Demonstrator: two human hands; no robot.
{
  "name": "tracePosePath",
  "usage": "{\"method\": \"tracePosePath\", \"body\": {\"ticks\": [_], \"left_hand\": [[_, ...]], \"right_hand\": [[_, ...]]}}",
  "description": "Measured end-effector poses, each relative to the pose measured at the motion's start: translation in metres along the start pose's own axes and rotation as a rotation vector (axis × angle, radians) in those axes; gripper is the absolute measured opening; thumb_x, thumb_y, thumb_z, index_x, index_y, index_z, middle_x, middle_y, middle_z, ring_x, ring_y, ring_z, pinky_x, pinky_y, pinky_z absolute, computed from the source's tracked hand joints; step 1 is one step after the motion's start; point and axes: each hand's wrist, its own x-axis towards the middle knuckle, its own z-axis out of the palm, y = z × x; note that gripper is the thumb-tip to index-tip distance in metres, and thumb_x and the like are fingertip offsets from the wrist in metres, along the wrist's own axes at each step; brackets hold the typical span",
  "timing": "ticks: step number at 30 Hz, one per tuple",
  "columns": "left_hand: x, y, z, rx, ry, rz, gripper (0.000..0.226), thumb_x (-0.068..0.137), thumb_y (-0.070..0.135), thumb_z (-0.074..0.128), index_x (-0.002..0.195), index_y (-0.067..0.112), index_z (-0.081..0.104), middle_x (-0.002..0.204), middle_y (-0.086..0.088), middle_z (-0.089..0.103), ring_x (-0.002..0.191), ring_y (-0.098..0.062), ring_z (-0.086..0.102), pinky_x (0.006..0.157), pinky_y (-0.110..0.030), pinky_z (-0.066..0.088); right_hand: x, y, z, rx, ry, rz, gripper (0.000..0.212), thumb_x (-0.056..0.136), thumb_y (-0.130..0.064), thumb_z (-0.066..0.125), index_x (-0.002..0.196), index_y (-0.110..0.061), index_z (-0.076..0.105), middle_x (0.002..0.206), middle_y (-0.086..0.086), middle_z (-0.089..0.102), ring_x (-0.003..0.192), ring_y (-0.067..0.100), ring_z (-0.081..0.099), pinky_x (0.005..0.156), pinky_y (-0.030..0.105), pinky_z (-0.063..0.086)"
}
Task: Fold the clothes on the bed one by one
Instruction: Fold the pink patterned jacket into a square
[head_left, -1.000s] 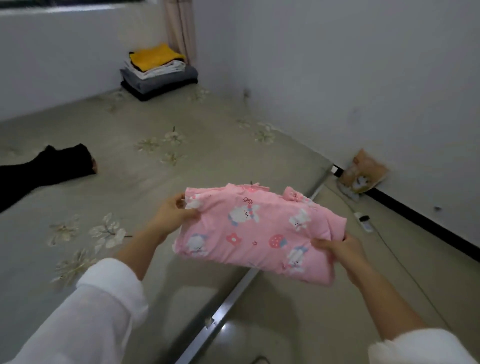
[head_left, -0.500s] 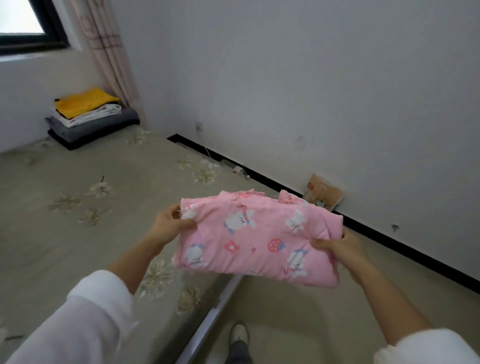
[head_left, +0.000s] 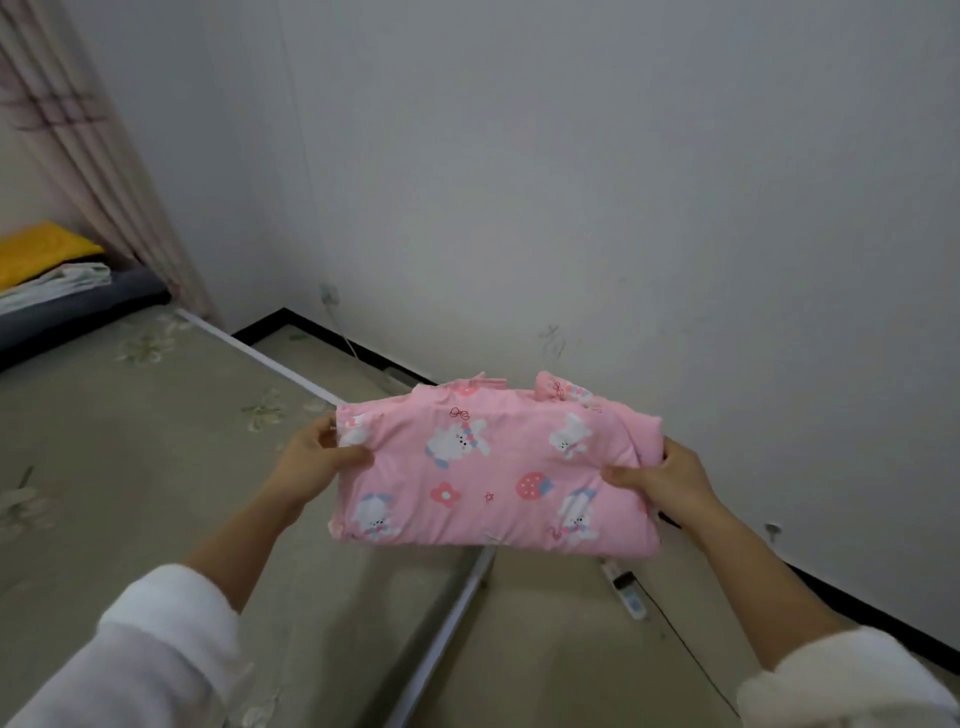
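Bed (head_left: 130, 441) fills the left side; no loose clothes on the part in view. Folded pile (head_left: 62, 280) sits at its far corner by the curtain, yellow on top. Pink bunny-print garment (head_left: 493, 467) is already a neat rectangle, held in the air over the bed edge. Left hand (head_left: 322, 457) pinches its left edge, right hand (head_left: 660, 478) grips its right edge. Likely only stacking left; other unfolded items can't be told.
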Motion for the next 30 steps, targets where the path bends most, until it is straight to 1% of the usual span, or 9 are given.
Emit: {"method": "tracePosePath", "body": {"ticks": [3,5,9,14,18,21,23,27,30], "left_hand": [[0.048,0.014,0.023,-0.008,0.045,-0.008,0.041,0.072,-0.003,0.074,0.107,0.015,0.061,0.098,-0.001,0.067,0.087,-0.018,0.063,0.069,-0.024,0.049],[0.082,0.02,0.039,-0.018,0.079,-0.018,0.042,0.074,-0.003,0.073,0.11,0.015,0.06,0.1,-0.001,0.067,0.088,-0.016,0.063,0.069,-0.025,0.048],[0.15,0.03,0.072,-0.032,0.142,-0.028,0.045,0.072,-0.003,0.074,0.112,0.014,0.062,0.103,-0.005,0.069,0.093,-0.023,0.065,0.074,-0.03,0.05],[0.223,0.043,0.115,-0.06,0.281,-0.052,0.039,0.074,-0.002,0.074,0.103,0.02,0.063,0.101,-0.005,0.068,0.093,-0.022,0.064,0.073,-0.028,0.05],[0.266,0.052,0.14,-0.078,0.395,-0.098,0.036,0.077,0.001,0.073,0.108,0.016,0.062,0.102,-0.003,0.067,0.094,-0.023,0.063,0.075,-0.031,0.052],[0.29,0.056,0.142,-0.021,0.465,-0.116,0.039,0.074,0.02,0.079,0.109,0.024,0.063,0.108,-0.001,0.066,0.102,-0.026,0.06,0.088,-0.046,0.052],[0.306,0.056,0.139,-0.026,0.531,-0.13,0.046,0.067,0.029,0.08,0.11,0.026,0.063,0.11,0.0,0.066,0.104,-0.026,0.059,0.091,-0.046,0.05],[0.338,0.06,0.125,-0.038,0.665,-0.113,0.034,0.079,0.008,0.076,0.108,0.02,0.063,0.104,-0.005,0.066,0.096,-0.026,0.061,0.076,-0.031,0.05],[0.363,0.05,0.098,-0.072,0.742,-0.156,0.036,0.078,0.007,0.075,0.111,0.017,0.063,0.103,-0.009,0.068,0.094,-0.028,0.064,0.08,-0.036,0.052]], "right_hand": [[0.068,-0.01,-0.007,-0.024,-0.018,-0.011,0.052,0.06,-0.011,0.089,0.107,-0.012,0.067,0.1,0.004,0.072,0.091,0.022,0.067,0.079,0.038,0.056],[0.113,-0.017,-0.011,-0.029,-0.038,-0.025,0.052,0.06,-0.012,0.088,0.107,-0.013,0.067,0.099,0.003,0.072,0.089,0.021,0.067,0.074,0.034,0.054],[0.204,-0.038,-0.018,0.011,-0.121,-0.069,0.043,0.066,-0.008,0.084,0.102,-0.016,0.064,0.092,-0.004,0.068,0.082,0.011,0.064,0.062,0.025,0.048],[0.324,-0.059,-0.023,-0.042,-0.245,-0.123,0.034,0.078,-0.004,0.07,0.107,-0.019,0.06,0.096,-0.002,0.066,0.081,0.006,0.06,0.061,0.022,0.045],[0.41,-0.087,-0.023,-0.068,-0.374,-0.138,0.034,0.077,-0.001,0.073,0.105,-0.015,0.061,0.093,-0.004,0.067,0.079,0.007,0.061,0.059,0.02,0.045],[0.462,-0.107,-0.006,-0.074,-0.433,-0.125,0.034,0.073,-0.001,0.076,0.104,-0.01,0.065,0.091,0.0,0.069,0.076,0.011,0.063,0.058,0.022,0.044],[0.491,-0.119,0.013,-0.074,-0.472,-0.127,0.032,0.073,-0.001,0.077,0.102,-0.008,0.066,0.089,0.002,0.07,0.074,0.013,0.063,0.058,0.024,0.046],[0.536,-0.146,0.063,-0.068,-0.565,-0.177,0.027,0.073,-0.003,0.079,0.095,-0.012,0.068,0.083,-0.001,0.07,0.066,0.005,0.065,0.053,0.017,0.049],[0.563,-0.166,0.109,-0.071,-0.629,-0.223,0.022,0.074,-0.009,0.08,0.091,-0.016,0.069,0.083,-0.004,0.072,0.07,0.008,0.065,0.054,0.015,0.051]]}}
